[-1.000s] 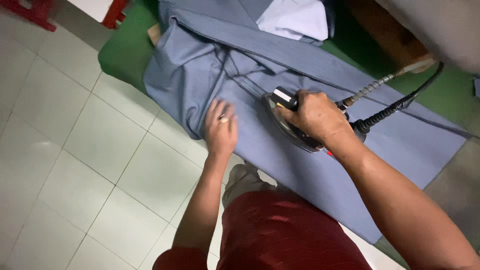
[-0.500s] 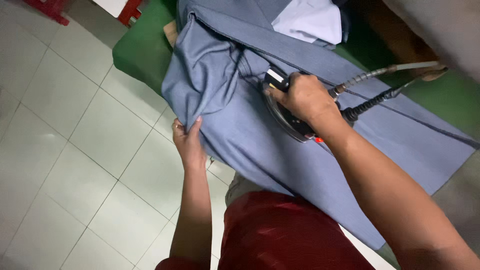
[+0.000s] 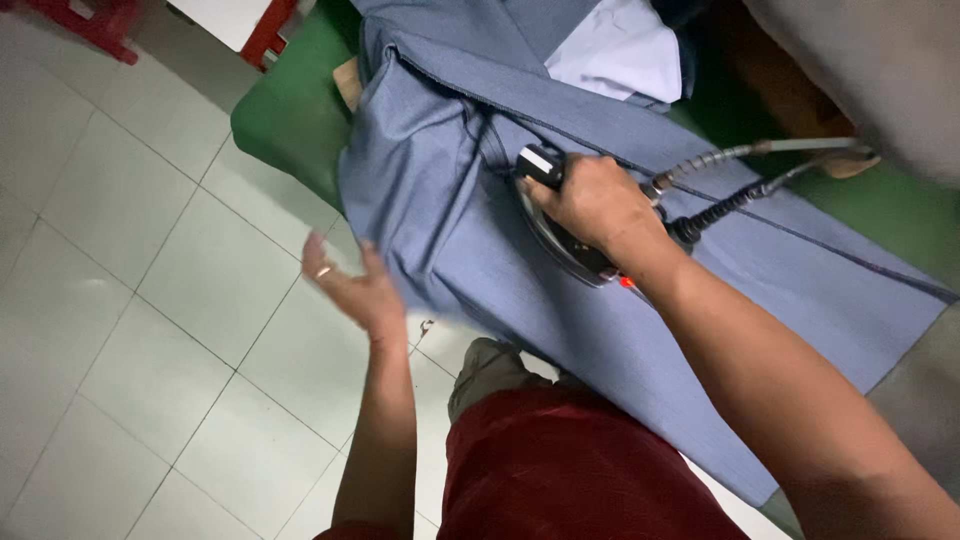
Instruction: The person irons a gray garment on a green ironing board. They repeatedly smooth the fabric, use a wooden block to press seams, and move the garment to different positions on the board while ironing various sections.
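A grey-blue garment [image 3: 470,250] lies spread over a green padded ironing board [image 3: 285,115]. My right hand [image 3: 595,205] grips the handle of a dark steam iron [image 3: 560,240], which rests flat on the cloth near a seam. A braided hose and a black cord [image 3: 735,175] run from the iron to the right. My left hand [image 3: 350,285] hovers open and blurred just off the garment's hanging left edge, above the floor, touching nothing. It wears a ring.
A white cloth [image 3: 620,50] lies at the top of the board. Pale floor tiles [image 3: 130,300] fill the left side. Red stool legs [image 3: 265,30] stand at the top left. My dark red trousers [image 3: 570,470] are at the bottom.
My left hand went from flat on the cloth, to gripping its hanging edge, to open and off it. The iron slid left along the garment.
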